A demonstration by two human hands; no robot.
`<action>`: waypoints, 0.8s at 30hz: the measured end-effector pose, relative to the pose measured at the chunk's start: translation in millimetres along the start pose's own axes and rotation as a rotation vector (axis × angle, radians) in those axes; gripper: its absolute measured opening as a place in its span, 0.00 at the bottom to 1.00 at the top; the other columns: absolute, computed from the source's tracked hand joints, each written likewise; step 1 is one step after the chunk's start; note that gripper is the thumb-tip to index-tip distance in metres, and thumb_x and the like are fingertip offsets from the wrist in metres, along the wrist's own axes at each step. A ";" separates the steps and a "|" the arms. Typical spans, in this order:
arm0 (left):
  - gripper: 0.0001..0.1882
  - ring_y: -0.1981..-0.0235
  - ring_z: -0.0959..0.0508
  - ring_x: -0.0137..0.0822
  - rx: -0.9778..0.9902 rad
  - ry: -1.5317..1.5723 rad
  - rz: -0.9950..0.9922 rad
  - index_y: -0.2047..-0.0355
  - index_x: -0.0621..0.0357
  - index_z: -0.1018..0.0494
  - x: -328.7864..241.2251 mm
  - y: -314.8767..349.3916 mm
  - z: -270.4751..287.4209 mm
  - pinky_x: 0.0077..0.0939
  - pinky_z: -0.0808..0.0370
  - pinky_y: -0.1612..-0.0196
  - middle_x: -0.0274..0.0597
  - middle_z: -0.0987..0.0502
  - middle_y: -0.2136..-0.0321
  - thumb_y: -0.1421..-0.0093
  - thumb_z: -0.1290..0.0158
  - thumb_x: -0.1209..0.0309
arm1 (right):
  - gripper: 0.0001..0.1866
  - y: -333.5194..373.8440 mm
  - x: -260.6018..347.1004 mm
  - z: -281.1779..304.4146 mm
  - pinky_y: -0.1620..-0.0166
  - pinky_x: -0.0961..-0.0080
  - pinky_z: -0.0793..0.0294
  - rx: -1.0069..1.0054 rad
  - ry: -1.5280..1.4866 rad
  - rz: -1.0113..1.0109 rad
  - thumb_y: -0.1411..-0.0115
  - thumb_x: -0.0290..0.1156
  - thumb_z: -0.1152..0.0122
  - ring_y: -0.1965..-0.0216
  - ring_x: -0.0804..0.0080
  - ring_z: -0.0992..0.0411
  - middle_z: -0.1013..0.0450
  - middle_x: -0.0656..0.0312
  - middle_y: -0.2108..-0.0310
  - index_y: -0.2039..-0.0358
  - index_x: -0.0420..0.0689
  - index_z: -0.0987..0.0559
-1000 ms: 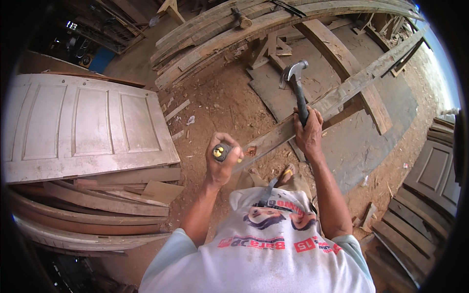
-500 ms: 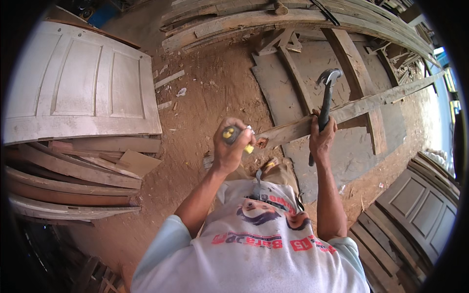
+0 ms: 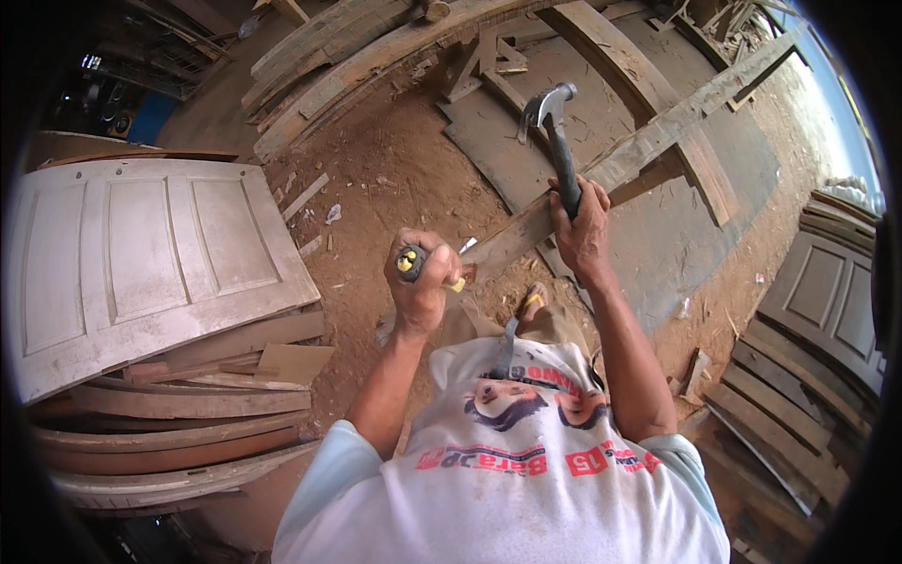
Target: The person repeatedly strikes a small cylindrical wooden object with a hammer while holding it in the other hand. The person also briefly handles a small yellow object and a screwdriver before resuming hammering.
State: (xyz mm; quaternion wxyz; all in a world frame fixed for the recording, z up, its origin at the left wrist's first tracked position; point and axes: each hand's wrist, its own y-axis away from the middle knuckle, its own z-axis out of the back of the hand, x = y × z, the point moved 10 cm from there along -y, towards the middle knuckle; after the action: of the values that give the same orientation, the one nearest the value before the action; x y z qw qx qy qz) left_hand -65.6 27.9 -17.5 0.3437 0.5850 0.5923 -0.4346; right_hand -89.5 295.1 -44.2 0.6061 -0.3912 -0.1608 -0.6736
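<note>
"Gripping something, that left hand [image 3: 418, 293]?"

"Yes, its fingers are curled round a rounded black-and-yellow tool handle [image 3: 410, 263], seen end-on, close to the centre on the nine-o'clock side. I can't tell whether the tool touches the wood."

"Which wood?"

"The long, straight, weathered wooden beam [image 3: 648, 150]. It runs off toward two o'clock; near its close end a reddish-brown patch [image 3: 471, 273] shows just beside the left hand, on its three-o'clock side."

"And the right hand [image 3: 584, 235]?"

"At two o'clock, wrapped round the dark handle of a steel-headed claw hammer [image 3: 564, 164]. The head points between eleven and twelve, the claw toward eight."

"What lies around?"

"A white panelled door [image 3: 150, 244] farther out at nine, a stack of curved brown timbers [image 3: 188, 402] at eight, a grey panelled door [image 3: 827, 291] at three."
</note>
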 end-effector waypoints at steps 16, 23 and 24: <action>0.10 0.73 0.25 0.25 -0.210 -0.001 -0.007 0.62 0.56 0.34 -6.9 10.9 12.9 0.25 0.26 0.69 0.35 0.27 0.75 0.35 0.41 0.74 | 0.20 3.7 1.2 -4.7 0.34 0.59 0.42 0.029 0.159 0.108 0.35 0.33 0.38 0.45 0.50 0.29 0.23 0.47 0.54 0.46 0.38 0.26; 0.10 0.74 0.26 0.20 -0.319 -0.482 -0.084 0.65 0.55 0.31 -0.3 10.6 29.0 0.18 0.27 0.72 0.30 0.27 0.74 0.37 0.38 0.76 | 0.19 3.7 1.4 -3.2 0.36 0.60 0.40 0.047 0.102 0.077 0.35 0.33 0.38 0.46 0.52 0.28 0.23 0.49 0.54 0.45 0.40 0.26; 0.10 0.74 0.28 0.19 -0.290 -0.496 -0.074 0.67 0.55 0.31 -1.8 7.5 26.8 0.19 0.28 0.72 0.29 0.28 0.74 0.38 0.39 0.77 | 0.20 3.2 2.5 -2.9 0.36 0.60 0.40 0.033 0.106 0.082 0.35 0.33 0.38 0.46 0.52 0.28 0.23 0.48 0.54 0.45 0.40 0.26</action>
State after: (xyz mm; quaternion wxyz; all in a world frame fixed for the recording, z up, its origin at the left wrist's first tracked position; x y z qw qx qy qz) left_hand -60.8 2.2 -27.0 0.5420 0.3835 0.5672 -0.4873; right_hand -87.3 290.7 -45.1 0.6474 -0.3512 -0.1236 -0.6650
